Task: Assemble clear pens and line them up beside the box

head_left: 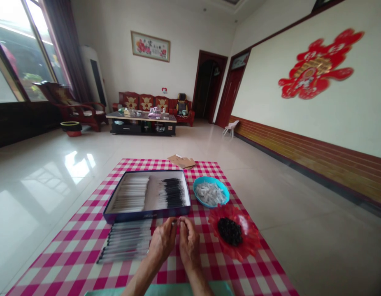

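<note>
Seen from the person's head, looking down at a pink-and-white checked cloth [70, 263] spread on a glossy tiled floor [48, 164]. Both bare forearms reach in from the near edge. The left hand [162, 242] and right hand [189, 242] are curled, fingertips close together but apart, just near of a dark blue open box [147, 214]. A tiny item [174, 222] shows at the left hand's fingertips, too small to tell whether it is pinched. The box holds rows of slim white sticks [131, 193], some with black tips. More such sticks [125, 240] lie in a neat bundle on the cloth, left of the left hand. To the right, a blue bowl [199, 185] holds small white pieces [210, 194], and nearer, a red scalloped dish [249, 238] holds a heap of black bits [230, 231]. Flattened cardboard [181, 161] lies at the cloth's far edge. Far off stand a low coffee table [141, 117] and a red wooden sofa [141, 102].
</note>
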`<state>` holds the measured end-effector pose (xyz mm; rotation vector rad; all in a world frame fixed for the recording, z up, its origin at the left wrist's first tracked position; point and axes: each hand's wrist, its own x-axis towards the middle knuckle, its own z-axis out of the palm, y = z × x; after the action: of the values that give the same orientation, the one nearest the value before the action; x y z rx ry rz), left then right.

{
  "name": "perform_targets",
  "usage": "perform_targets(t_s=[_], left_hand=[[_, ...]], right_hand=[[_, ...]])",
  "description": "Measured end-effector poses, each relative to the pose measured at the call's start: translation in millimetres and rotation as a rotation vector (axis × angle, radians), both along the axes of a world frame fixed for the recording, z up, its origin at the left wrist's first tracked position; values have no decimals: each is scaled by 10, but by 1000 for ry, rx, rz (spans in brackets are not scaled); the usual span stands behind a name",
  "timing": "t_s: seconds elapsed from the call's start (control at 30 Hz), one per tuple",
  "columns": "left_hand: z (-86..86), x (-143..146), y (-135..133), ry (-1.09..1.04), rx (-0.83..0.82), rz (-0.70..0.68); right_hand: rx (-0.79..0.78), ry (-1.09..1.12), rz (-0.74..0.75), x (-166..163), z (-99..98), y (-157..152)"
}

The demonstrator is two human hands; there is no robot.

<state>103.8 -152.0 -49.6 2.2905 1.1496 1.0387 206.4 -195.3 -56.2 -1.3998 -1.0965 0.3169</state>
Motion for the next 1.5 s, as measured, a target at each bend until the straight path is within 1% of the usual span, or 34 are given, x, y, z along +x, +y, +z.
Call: perform_targets(t_s=[0.1, 0.17, 0.2, 0.23, 0.27, 0.3, 0.4, 0.47, 0.53, 0.7, 0.87, 0.93, 1.07, 1.13, 1.23, 1.3, 1.4, 1.5], left_hand=[[24, -32, -1, -11, -5, 6], [39, -47, 0, -8, -2, -6], [44, -51, 0, -11, 6, -13], [46, -53, -3, -17, 16, -19], [45, -52, -7, -24, 26, -27], [42, -49, -14, -30, 33, -36], [24, -29, -45, -30, 21, -71], [12, -11, -66, -23, 12, -89], [6, 3, -79, -19, 13, -100], [32, 15, -85, -13, -8, -108], [98, 16, -105, -35, -16, -94], [146, 15, -126, -49, -51, -84], [288, 4, -177, -94, -110, -94], [361, -4, -198, -111, -118, -102], [420, -13, -212, -132, -115, -99], [408, -13, -210, -142, -98, -105], [327, -6, -204, -132, -42, -116], [234, 6, -204, -103, -23, -103]], right_hand=[[51, -89, -77, 174, 190, -14], [55, -199, -120, 439, 351, -47], [29, -277, -139, 609, 421, -74], [-31, -359, -158, 791, 476, -108], [-128, -454, -170, 976, 512, -146], [-242, -545, -178, 1152, 528, -185], [-355, -610, -153, 1543, 482, -285], [-389, -629, -110, 1665, 419, -316], [-415, -644, -85, 1705, 368, -321], [-426, -632, -108, 1700, 337, -303], [-388, -534, -128, 1602, 406, -324], [-353, -400, -80, 1472, 468, -336], [-253, 72, 128, 1078, 597, -319], [-223, 268, 194, 881, 596, -283], [-203, 525, 249, 665, 463, -217], [-218, 600, 276, 580, 321, -184], [-259, 570, 321, 516, 132, -170], [-257, 525, 333, 488, 52, -186]])
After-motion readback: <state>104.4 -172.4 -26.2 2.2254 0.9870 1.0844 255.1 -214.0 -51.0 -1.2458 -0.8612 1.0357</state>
